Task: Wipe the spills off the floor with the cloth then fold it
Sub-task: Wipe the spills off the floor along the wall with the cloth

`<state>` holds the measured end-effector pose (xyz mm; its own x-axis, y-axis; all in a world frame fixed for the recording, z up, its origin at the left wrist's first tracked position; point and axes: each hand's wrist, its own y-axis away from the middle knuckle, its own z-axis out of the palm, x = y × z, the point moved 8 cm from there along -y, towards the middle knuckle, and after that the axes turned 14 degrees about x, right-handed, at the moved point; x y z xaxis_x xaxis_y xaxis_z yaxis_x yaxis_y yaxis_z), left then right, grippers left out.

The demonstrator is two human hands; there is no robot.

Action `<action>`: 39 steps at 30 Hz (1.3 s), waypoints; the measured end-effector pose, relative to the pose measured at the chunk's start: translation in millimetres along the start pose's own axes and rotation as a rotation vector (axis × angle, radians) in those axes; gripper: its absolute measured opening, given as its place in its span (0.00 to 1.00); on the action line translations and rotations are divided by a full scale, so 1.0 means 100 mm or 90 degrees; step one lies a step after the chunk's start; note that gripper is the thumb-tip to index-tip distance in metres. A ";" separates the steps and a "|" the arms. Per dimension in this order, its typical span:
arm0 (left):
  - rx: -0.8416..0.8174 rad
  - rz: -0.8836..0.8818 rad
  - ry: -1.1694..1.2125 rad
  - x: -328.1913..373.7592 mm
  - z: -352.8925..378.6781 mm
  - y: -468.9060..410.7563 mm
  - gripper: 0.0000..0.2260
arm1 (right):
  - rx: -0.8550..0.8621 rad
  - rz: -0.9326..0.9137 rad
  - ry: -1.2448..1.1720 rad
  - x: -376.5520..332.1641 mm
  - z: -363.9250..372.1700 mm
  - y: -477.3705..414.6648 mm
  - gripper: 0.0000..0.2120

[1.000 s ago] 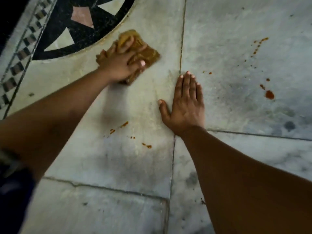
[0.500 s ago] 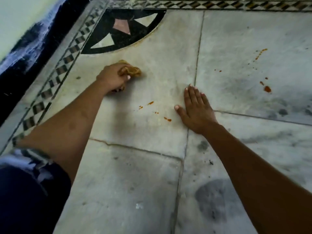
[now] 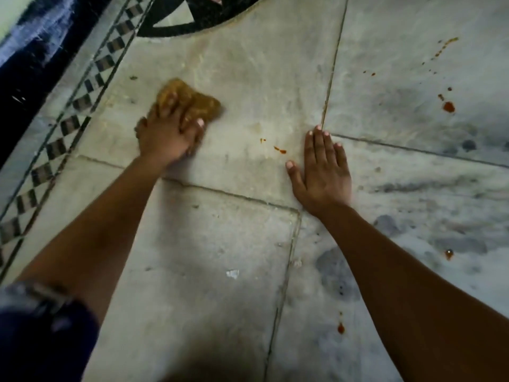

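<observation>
Along the left edge of the frame runs a dark skirting [image 3: 24, 78], and beside it a checkered border strip [image 3: 68, 125] is set into the pale marble floor [image 3: 220, 244]. At the lower left a dark sleeve [image 3: 41, 334] shows, with a bare forearm reaching up from it. At the end of that arm the left hand [image 3: 168, 137] grips the cloth [image 3: 203, 106], a bunched yellow-brown wad lying on the floor in the upper left. The fingers are bent over its top and the thumb sits at its right side, though this part is blurred. Above it, at the top edge, sits part of a black round inlay [image 3: 203, 17]. Right of the cloth, near the middle of the frame, lie small orange spills [image 3: 279, 150], close to the right hand [image 3: 322, 175]. That hand rests flat on the floor with its fingers straight and together, holding nothing. At the lower middle sits an orange drop [image 3: 341, 328]. More orange splashes [image 3: 448, 106] dot the upper right, well apart from both hands, and a lone drop [image 3: 449, 253] lies at the right.
</observation>
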<state>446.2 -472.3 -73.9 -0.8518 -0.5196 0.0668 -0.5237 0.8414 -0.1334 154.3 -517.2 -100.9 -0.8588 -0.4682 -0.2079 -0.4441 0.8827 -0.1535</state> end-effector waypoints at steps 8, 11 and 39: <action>-0.080 0.028 0.062 1.03 0.10 -0.11 0.26 | 0.009 -0.006 -0.008 0.00 -0.04 -0.02 0.37; -0.052 0.203 0.055 1.15 0.06 0.43 0.26 | 0.001 -0.004 -0.010 0.03 -0.04 -0.03 0.36; -0.100 -0.115 0.021 0.34 0.00 -0.50 0.28 | -0.127 0.008 -0.034 0.02 -0.05 -0.09 0.40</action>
<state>443.7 -531.8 -65.1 -0.7431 -0.6603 0.1086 -0.6606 0.7498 0.0386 155.6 -525.6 -94.9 -0.8527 -0.4534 -0.2597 -0.4790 0.8768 0.0422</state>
